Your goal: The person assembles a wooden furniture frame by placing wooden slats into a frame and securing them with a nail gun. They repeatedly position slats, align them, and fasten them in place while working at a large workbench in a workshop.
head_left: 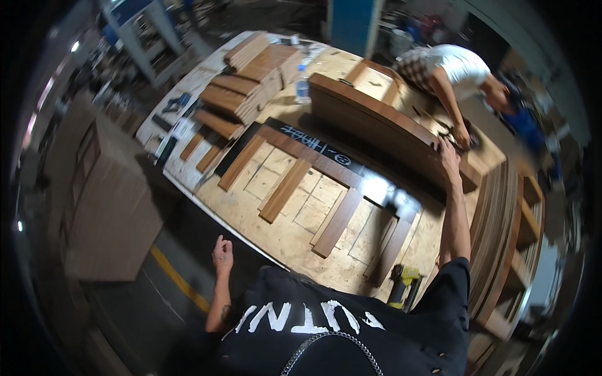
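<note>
The left hand (222, 255) is raised left of centre in the frame's lower half, empty, its fingers (220, 240) loosely curled and pointing upward above a nearly upright left forearm (217, 305). The right forearm (456, 219) stretches much farther up the right side, the wrist close to in line with it. The right hand (448, 156) sits right of centre, just above mid-height, fingers forward, too small to show how tightly they close.
</note>
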A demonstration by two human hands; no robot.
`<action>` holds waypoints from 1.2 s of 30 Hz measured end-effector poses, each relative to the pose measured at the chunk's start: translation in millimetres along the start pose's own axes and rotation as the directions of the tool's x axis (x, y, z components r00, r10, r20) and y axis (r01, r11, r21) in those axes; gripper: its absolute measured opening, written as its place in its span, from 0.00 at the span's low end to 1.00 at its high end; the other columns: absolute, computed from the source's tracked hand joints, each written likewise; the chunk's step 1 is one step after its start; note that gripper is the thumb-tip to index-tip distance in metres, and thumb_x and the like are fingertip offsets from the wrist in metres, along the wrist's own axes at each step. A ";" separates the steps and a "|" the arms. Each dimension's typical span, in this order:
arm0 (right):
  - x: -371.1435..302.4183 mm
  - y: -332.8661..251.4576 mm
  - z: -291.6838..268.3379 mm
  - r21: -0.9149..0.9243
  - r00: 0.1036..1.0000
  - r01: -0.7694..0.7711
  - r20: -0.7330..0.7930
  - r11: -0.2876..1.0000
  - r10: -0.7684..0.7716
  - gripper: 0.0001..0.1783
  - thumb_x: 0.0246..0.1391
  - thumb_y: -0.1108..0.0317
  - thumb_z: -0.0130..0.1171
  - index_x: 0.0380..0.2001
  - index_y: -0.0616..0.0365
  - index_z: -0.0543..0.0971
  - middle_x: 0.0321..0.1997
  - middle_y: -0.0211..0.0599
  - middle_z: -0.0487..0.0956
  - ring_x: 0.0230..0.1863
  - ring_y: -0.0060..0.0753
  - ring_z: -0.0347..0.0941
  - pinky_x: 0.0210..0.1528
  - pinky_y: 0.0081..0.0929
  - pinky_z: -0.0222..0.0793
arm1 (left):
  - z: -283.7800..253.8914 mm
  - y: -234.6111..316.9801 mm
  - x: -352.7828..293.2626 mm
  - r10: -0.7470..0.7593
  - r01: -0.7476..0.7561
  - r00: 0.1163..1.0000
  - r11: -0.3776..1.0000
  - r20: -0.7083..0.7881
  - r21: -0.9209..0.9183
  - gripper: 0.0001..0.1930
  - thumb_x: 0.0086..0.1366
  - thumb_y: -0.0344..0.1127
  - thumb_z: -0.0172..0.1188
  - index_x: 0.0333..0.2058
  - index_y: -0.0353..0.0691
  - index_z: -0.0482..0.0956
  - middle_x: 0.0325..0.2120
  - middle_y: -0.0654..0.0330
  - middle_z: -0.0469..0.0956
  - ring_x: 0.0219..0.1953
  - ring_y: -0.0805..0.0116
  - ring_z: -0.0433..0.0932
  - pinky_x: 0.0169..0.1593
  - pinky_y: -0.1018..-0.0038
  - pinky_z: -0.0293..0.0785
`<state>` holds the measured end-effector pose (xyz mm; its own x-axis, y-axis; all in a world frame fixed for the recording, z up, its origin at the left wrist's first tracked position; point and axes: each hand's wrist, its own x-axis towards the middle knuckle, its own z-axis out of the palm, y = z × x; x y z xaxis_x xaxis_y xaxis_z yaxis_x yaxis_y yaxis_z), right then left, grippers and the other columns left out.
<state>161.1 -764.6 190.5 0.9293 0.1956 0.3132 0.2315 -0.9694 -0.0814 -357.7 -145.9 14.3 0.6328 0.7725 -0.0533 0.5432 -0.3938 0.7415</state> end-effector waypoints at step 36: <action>-395.4 -310.3 8.2 0.666 0.919 0.022 0.280 0.746 -0.277 0.38 0.39 0.68 0.79 0.56 0.58 0.74 0.55 0.48 0.77 0.55 0.54 0.71 0.58 0.45 0.67 | 17.7 44.8 111.3 -0.330 0.711 0.703 0.309 0.631 -0.631 0.43 0.72 0.65 0.52 0.66 0.27 0.60 0.54 0.38 0.76 0.54 0.51 0.79 0.51 0.62 0.82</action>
<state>-275.8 -540.0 84.2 0.8707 0.4897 0.0457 0.3845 -0.6197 -0.6842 -253.2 -86.4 29.8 0.6134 0.3585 -0.7038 0.2699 0.7423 0.6133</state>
